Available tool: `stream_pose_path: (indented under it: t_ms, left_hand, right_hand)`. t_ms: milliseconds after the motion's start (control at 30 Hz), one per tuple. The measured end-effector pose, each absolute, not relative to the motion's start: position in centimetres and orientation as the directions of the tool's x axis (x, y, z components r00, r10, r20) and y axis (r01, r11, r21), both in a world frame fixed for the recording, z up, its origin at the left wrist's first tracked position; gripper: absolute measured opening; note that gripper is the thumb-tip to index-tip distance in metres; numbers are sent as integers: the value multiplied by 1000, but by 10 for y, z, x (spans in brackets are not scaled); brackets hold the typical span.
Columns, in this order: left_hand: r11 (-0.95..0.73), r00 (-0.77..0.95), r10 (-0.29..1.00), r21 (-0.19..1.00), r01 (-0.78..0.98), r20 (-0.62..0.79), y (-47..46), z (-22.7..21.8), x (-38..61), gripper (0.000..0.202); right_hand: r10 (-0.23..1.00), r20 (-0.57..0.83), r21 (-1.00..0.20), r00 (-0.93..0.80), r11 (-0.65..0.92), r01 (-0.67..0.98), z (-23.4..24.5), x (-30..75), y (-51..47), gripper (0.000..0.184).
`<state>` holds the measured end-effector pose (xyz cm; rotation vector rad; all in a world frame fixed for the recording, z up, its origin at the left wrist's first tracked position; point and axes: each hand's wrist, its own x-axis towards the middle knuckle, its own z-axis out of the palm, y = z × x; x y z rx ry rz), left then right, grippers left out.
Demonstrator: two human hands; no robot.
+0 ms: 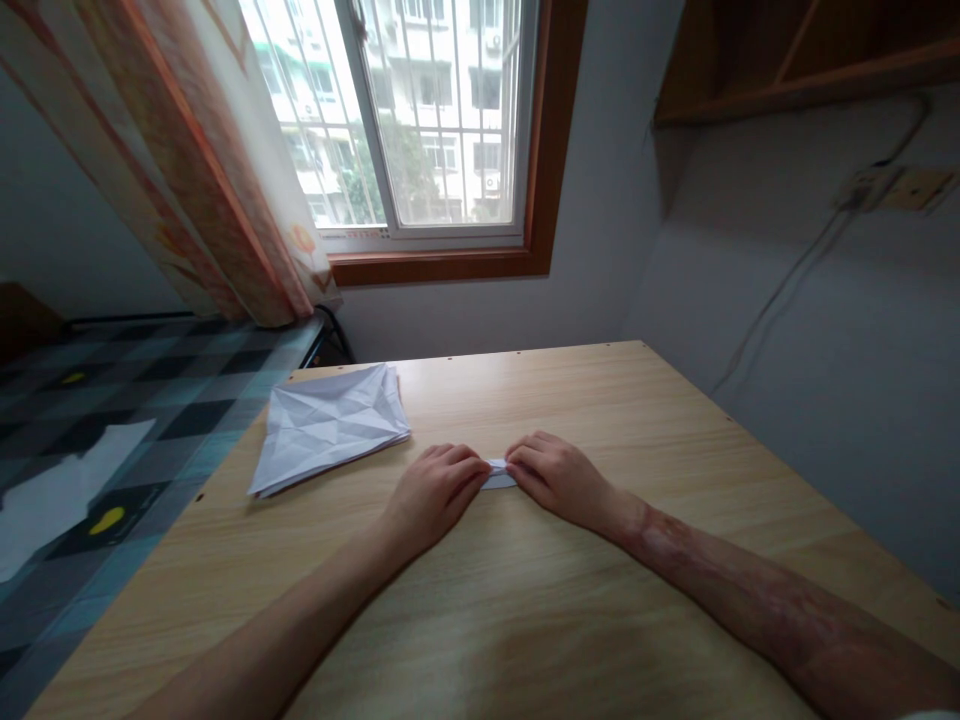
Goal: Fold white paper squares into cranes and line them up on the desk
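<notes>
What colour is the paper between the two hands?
That paper is white, as the head view shows.

Left hand [439, 487] and right hand [559, 475] lie close together, both pinching; bare left forearm [300, 610] and right forearm [757, 600] slant inward.

Paper strip [499, 481] white; tabletop [592, 405] pale, wood-grained; bedspread [202, 421] black, grey, teal checks; curtain [176, 150] orange-and-cream, floral.

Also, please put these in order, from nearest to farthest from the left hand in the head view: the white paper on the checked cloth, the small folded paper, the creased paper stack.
From the left hand:
1. small folded paper, at its fingertips.
2. creased paper stack, to its left on the table.
3. white paper, far left on the checked cloth.
</notes>
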<state>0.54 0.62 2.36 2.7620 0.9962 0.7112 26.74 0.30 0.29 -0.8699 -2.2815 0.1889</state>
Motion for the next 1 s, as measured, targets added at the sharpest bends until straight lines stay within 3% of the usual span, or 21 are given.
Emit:
stream_pose_path:
  t_ms: [167,333,433,700,1000]
  left_hand:
    - [-741,622,672,355,570,402,8,23,5,24]
    - [-693,559,721,428,580,410,8,21,4,16]
    - [-698,568,716,408,588,406,8,20,4,16]
    - [-782,675,622,277,558,397,9,19,3,23]
    - [-755,639,654,403,517,404,11,18,3,15]
  right_hand:
    - [669,533,-441,-518,742,505,3,269,5,10]
    - [627,561,-384,-541,776,501,3,270,4,9]
    - [614,572,-355,-544,783,510,4,269,3,18]
    - [577,554,-347,-600,815,464,3,270,6,9]
    - [623,505,-463,-598,780,421,5,269,5,11]
